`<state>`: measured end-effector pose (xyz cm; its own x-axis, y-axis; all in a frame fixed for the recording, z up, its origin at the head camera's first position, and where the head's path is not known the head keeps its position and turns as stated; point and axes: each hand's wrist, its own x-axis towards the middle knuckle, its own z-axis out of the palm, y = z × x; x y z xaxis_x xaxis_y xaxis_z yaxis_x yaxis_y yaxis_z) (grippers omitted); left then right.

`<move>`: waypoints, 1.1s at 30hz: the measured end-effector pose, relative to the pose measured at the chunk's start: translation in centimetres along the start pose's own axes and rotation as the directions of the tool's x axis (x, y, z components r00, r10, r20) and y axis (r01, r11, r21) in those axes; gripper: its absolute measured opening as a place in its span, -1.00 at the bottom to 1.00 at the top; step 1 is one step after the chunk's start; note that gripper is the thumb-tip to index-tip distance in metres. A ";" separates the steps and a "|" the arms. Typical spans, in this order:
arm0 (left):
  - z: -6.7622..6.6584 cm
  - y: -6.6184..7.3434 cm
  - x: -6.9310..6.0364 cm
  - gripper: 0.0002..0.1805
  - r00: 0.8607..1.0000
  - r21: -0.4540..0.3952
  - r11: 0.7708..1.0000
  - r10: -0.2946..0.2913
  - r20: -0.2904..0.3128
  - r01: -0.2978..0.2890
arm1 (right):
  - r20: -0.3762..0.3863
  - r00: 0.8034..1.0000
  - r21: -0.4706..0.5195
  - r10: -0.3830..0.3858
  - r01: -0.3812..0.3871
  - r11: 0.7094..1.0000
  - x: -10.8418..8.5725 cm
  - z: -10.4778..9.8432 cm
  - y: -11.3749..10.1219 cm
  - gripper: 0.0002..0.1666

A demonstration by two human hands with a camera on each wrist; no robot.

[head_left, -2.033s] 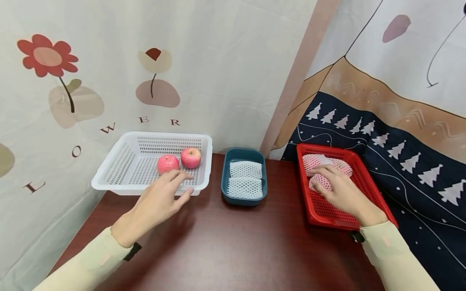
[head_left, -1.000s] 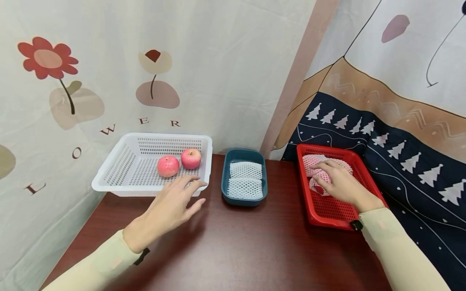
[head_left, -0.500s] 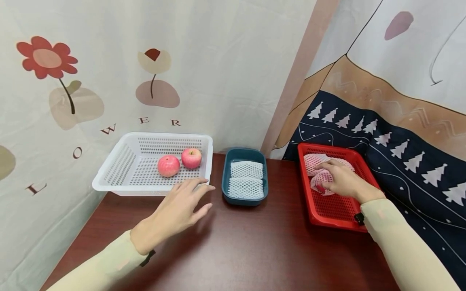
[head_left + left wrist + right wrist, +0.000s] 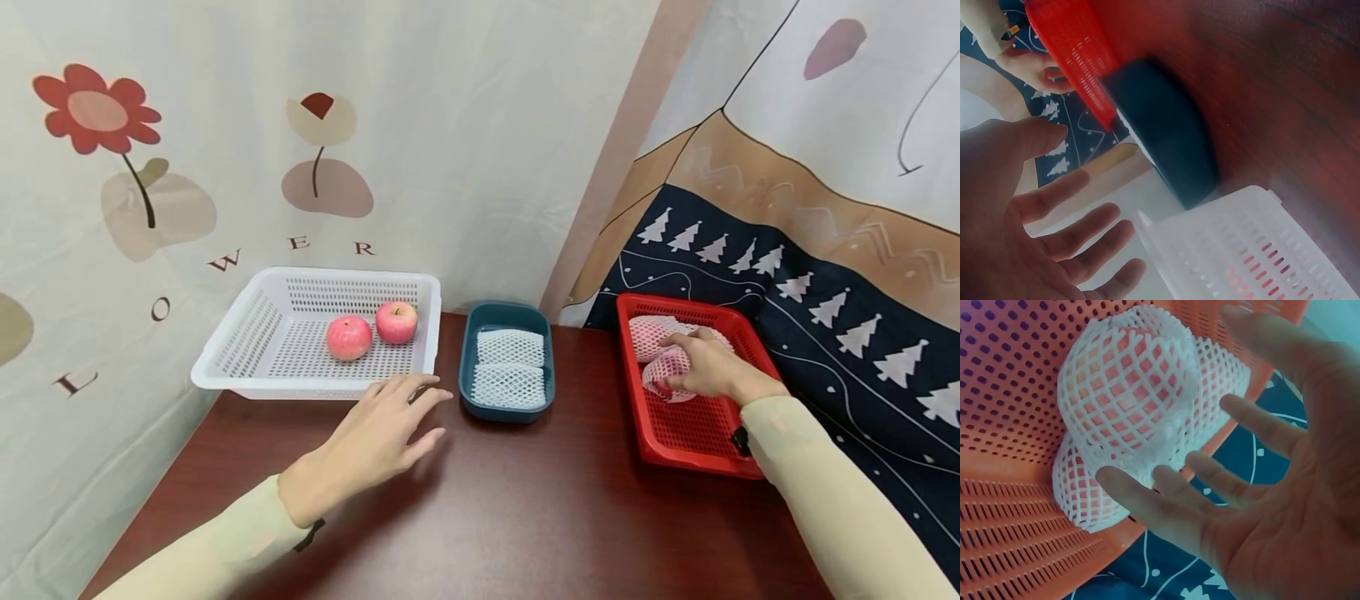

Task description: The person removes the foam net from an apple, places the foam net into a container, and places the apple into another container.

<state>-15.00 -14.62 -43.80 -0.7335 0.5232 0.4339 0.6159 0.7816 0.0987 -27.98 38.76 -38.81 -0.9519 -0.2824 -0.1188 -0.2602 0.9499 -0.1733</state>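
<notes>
My left hand (image 4: 367, 442) hovers above the table, just right of the white basket (image 4: 300, 389), with spread fingers and nothing in them. Two bare red apples (image 4: 348, 338) lie inside that basket. Over the red basket (image 4: 697, 460) is my right hand (image 4: 712, 367), beside an apple in a white foam net (image 4: 1125, 394). In the right wrist view its fingers are spread and loosely bent, close to the net without gripping it; whether a fingertip touches cannot be told. More netted apples (image 4: 648, 336) lie behind, partly hidden by the hand.
Between the baskets stands a dark blue tub (image 4: 468, 346) holding white foam nets (image 4: 510, 348), laid flat in two stacks. All stand on a dark red-brown table (image 4: 525, 508). A printed curtain (image 4: 465, 150) hangs directly behind, and a navy tree-patterned cloth (image 4: 825, 375) borders the right.
My left hand has moved right and towards me, off the white basket. The right hand has drawn slightly back right from the front netted apple, so more of that shows.
</notes>
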 end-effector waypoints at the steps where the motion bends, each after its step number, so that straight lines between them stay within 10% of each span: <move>1: 0.0 0.1 0.0 -0.49 1.000 0.003 1.000 0.003 0.003 -0.003 | 0.005 1.000 -0.003 0.010 -0.010 1.000 0.1 0.0 0.1 -0.08; 12: 0.2 1.1 0.0 -0.50 0.999 0.019 0.999 0.046 0.019 -0.046 | 0.090 0.982 0.010 0.166 -0.168 0.986 0.9 0.2 0.4 -0.10; 33: 0.9 2.8 0.0 -0.48 0.994 0.040 0.993 0.110 0.011 -0.110 | 0.215 0.968 0.075 0.126 -0.145 0.987 1.8 0.3 0.5 -0.22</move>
<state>-13.54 -12.15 -44.36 -0.6644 0.6096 0.4324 0.6810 0.7322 0.0140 -29.81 38.72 -39.41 -0.9197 -0.1831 -0.3474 -0.1069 0.9679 -0.2274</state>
